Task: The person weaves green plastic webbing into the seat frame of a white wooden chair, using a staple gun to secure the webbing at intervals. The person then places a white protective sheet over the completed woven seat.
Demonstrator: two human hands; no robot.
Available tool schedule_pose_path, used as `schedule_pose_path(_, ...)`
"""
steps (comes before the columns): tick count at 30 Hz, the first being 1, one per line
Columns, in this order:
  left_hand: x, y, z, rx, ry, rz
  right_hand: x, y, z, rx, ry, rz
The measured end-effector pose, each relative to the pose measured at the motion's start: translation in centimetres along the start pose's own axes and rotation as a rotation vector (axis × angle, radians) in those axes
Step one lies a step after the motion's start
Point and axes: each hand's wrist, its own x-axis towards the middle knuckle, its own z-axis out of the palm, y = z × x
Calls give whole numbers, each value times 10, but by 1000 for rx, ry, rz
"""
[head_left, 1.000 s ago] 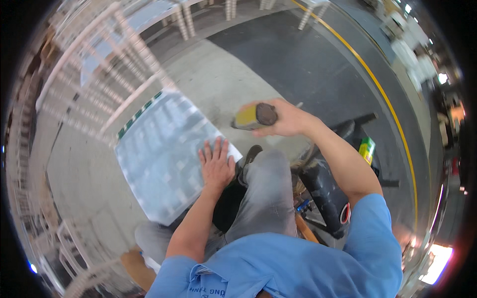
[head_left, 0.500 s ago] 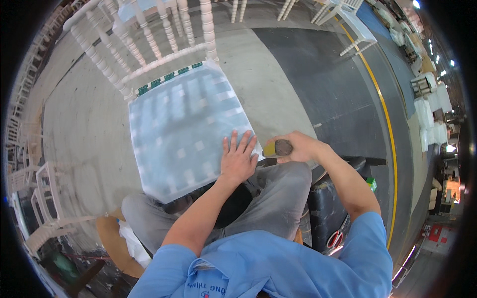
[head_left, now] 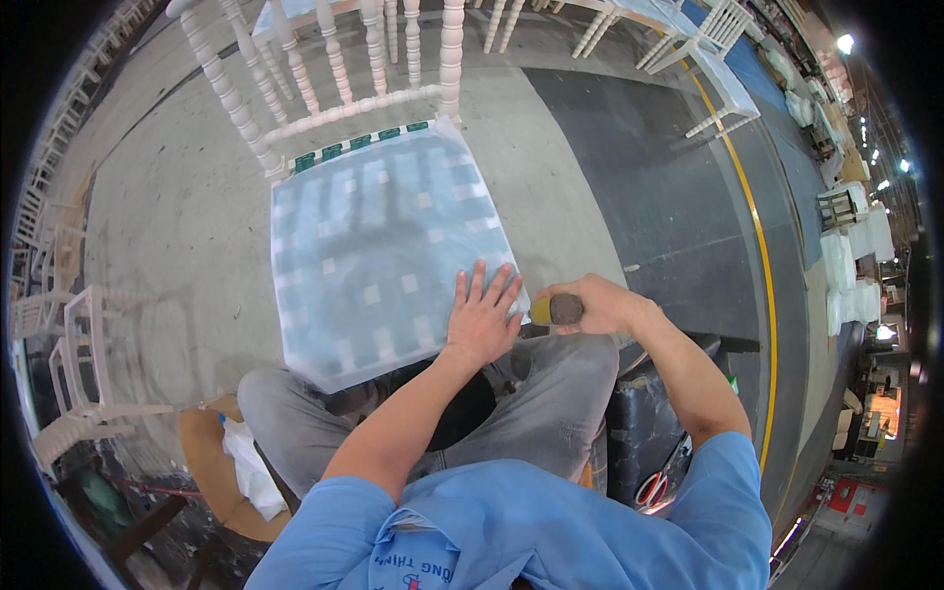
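Observation:
A white wooden chair with a turned-spindle back (head_left: pixel 364 103) stands in front of me. Thin translucent white cloth (head_left: pixel 379 246) covers its seat, and a woven webbing pattern shows through. Green strips (head_left: pixel 361 143) peek out along the seat's back edge. My left hand (head_left: pixel 482 320) lies flat on the cloth near the right front corner, fingers spread. Just off that corner, my right hand (head_left: pixel 605 303) is closed round a tool with a yellow body and rounded brown end (head_left: pixel 564 309); its working end is hidden, so I cannot tell its exact kind.
Red-handled scissors (head_left: pixel 651 489) rest by a black padded surface (head_left: pixel 644 418) at my right. A cardboard box (head_left: pixel 211 482) with white material is at my left. Other white chairs (head_left: pixel 93 379) stand left and at the back. A yellow line (head_left: pixel 752 206) crosses the floor.
The whole view has shifted slightly, so the chair appears a little farther right and lower. Both hands keep about the same places relative to the seat corner.

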Motion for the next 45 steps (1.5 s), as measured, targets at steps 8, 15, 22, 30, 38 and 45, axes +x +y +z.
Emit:
schedule_pose_path(8, 0, 1, -2, -31, 49, 19, -5, -12, -15, 29, -13, 12)
schedule_pose_path(15, 49, -36, -8, 33, 102, -28, -1, -9, -46, 102, 108, -30)
schedule_pose_path(22, 61, -55, -4, 89, 61, 9, 41, -3, -62, 2, 48, -54)
schedule_pose_path(30, 61, -54, -4, 87, 53, -12, 80, 7, -65, -115, -25, -94)
schedule_pose_path(38, 77, -64, -7, 15, 98, -55, 81, 13, -79, -37, 31, -110)
schedule_pose_path(45, 109, -97, -13, 104, 129, -65, 111, 3, -108, -51, 32, -66)
